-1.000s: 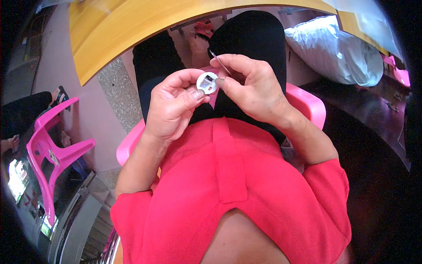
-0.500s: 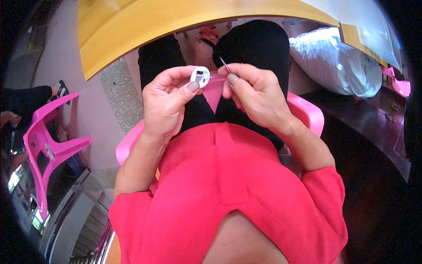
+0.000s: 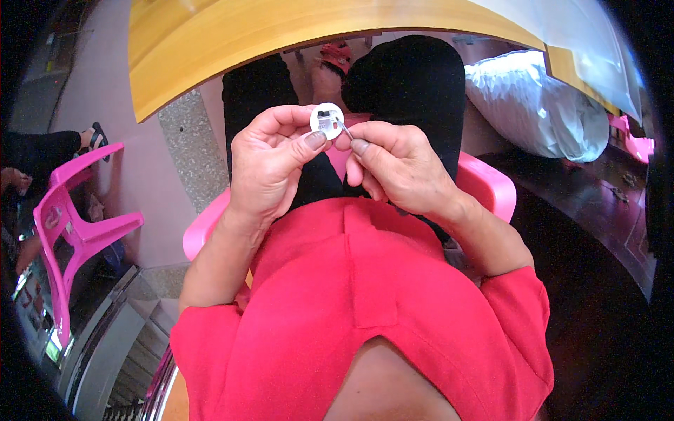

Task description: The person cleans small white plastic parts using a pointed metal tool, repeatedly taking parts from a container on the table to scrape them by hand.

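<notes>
Between the thumb and fingers of my left hand [image 3: 270, 161] is a small round white plastic part [image 3: 325, 126]. It has a raised rim, cut-outs and a dark spot inside. My right hand [image 3: 411, 168] pinches a thin metal pointed tool [image 3: 345, 129], whose exact kind I cannot make out. The tool's tip meets the right side of the white part, near its rim. Both hands are raised above my lap, close together, and the right fingertips hide the tool's back end.
A yellow table [image 3: 232, 42] curves across the far side, beyond my knees. On the right lies a large white plastic sack [image 3: 537, 105]. A pink plastic chair [image 3: 84, 228] stands at left, near another person's leg [image 3: 53, 146]. My own seat has pink armrests [image 3: 490, 186].
My right hand has brought the tool leftward and down, so its tip now meets the white part. The white part has shifted slightly right and turned more face-on.
</notes>
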Motion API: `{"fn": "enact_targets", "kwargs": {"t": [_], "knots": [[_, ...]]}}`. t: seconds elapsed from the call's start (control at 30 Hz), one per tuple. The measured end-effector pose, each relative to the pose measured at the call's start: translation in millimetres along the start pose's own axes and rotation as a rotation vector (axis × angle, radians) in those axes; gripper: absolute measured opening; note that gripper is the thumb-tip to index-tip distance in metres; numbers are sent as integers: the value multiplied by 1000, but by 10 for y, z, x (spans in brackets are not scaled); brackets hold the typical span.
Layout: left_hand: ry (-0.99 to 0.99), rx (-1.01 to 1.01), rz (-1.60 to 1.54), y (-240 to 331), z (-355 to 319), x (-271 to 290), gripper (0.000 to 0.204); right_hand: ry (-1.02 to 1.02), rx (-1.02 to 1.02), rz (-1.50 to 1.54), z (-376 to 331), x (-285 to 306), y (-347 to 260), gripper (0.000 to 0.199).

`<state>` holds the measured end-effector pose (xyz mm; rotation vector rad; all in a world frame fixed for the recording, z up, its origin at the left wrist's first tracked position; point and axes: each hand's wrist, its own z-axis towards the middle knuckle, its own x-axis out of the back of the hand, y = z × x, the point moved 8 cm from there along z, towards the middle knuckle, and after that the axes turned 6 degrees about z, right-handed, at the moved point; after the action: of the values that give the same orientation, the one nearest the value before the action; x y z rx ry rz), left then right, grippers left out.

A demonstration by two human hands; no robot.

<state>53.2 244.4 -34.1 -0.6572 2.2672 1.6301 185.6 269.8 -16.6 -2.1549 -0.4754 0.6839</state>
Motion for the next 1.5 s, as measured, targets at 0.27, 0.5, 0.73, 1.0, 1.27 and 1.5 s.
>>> {"fn": "enact_targets", "kwargs": {"t": [0.27,0.5,0.73,1.0,1.27,1.5], "knots": [[23,-1,-50,-15,-10,-14,26,-5,24,-64,-14,-18,-21,18],[-35,-42,-49,55,-12,-90,25,13,262,-348,-12,-22,-43,16],[-15,-140,62,89,-30,-105,24,40,483,-559,-68,-91,-137,17],[-53,-47,34,24,-3,-105,25,51,516,-635,-102,-95,-225,13],[-14,74,-95,-81,19,-33,24,89,410,-634,-92,2,-200,21],[-16,71,-96,-88,24,-51,24,106,470,-622,-77,2,-217,16]]}}
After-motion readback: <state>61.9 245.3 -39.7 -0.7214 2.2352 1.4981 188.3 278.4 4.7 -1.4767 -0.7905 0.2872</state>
